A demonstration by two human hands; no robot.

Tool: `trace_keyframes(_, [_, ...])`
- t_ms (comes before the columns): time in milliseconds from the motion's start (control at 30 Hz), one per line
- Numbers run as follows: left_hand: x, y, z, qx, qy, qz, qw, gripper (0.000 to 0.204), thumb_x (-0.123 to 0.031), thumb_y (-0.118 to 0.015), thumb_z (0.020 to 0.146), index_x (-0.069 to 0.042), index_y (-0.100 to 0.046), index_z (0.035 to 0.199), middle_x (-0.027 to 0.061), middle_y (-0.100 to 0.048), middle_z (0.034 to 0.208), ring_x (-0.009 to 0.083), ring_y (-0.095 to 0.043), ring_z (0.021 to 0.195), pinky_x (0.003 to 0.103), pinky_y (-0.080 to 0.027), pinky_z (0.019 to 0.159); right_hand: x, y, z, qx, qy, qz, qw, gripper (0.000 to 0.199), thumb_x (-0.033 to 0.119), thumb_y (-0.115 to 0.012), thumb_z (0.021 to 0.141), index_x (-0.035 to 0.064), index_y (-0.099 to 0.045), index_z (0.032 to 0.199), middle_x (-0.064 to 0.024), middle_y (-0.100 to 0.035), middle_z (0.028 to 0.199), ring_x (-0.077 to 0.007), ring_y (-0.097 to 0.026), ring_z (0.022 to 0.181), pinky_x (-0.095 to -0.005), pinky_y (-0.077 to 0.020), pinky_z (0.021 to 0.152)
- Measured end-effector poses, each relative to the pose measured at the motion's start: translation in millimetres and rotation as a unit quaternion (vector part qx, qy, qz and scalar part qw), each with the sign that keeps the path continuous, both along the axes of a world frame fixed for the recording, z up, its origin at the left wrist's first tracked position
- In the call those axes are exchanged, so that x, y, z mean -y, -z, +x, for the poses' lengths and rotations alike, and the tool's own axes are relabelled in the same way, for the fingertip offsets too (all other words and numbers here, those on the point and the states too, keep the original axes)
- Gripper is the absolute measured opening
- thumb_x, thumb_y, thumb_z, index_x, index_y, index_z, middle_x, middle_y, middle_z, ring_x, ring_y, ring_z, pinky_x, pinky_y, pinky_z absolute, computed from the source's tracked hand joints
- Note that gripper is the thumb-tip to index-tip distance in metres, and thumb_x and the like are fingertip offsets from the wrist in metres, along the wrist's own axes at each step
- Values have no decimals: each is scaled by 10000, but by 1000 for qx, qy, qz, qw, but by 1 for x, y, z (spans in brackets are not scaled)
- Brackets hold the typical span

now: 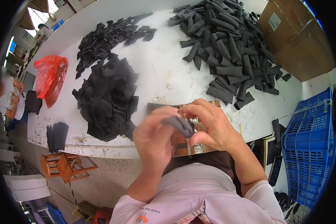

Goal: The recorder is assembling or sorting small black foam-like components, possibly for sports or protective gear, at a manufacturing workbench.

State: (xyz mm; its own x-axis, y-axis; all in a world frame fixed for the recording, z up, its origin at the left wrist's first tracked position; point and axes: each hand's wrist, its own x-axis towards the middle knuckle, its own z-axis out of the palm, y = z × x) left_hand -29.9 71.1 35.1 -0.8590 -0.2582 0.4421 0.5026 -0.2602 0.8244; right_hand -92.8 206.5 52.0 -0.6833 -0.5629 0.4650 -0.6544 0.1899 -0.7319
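A dark grey rolled fabric piece (178, 126) is between my hands, above the table's near edge. My left hand (153, 136) is closed on it, the piece sticking out past the fingers toward the right. My right hand (214, 125) curls around its right end, thumb below and index finger above, close to my left fingertips. Just how the right fingers touch the piece is partly hidden. Under my hands lies a patch of brown and silvery tape (201, 146) on the tabletop. A flat dark strip (155, 107) lies behind my left hand.
On the white table (156, 67) are a pile of flat black pieces (108, 99), a heap of small black pieces (100, 41) and a large heap of grey tubes (227, 48). Around stand a red plastic bag (52, 78), cardboard box (295, 37), blue crate (308, 145) and wooden stool (71, 166).
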Motion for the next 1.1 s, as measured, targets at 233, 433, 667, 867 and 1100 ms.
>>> trace_keyframes(233, [4,22,4,102,64,146,982,170,-101,-637,757,-48,-565,903,148,-582,938,229,-536,891,335,-413,820,1,36,8,-116,11,180,977,237,208,-660,672,41,-498,629,-51,-478,631,-211,-524,640,-333,-416,477])
trace_keyframes(433, [5,-15,-15,93,116,-62,987,148,34,-641,702,-5,-584,833,69,-569,837,135,-536,809,246,-450,668,-5,29,3,-58,-17,54,997,164,127,-640,686,23,-514,666,-81,-484,629,-247,-508,561,-341,-412,463])
trace_keyframes(667, [-3,-6,-16,173,18,-241,955,113,45,-655,700,32,-569,772,57,-573,799,84,-514,728,218,-427,642,0,68,4,3,-15,2,1000,122,81,-623,669,19,-531,718,-128,-521,638,-288,-531,591,-375,-435,512])
trace_keyframes(867, [-11,-8,-5,64,-61,-175,980,136,-48,-630,770,30,-578,868,75,-596,783,80,-526,665,191,-430,607,-4,49,3,30,-16,69,997,133,106,-624,671,24,-535,726,-128,-528,650,-291,-537,600,-377,-434,516])
trace_keyframes(1100, [1,-17,-11,150,11,-252,956,157,-99,-622,788,37,-589,716,69,-593,690,74,-529,597,191,-424,536,-5,48,7,-5,-28,91,995,130,113,-627,675,36,-533,724,-110,-536,647,-277,-544,607,-378,-432,501])
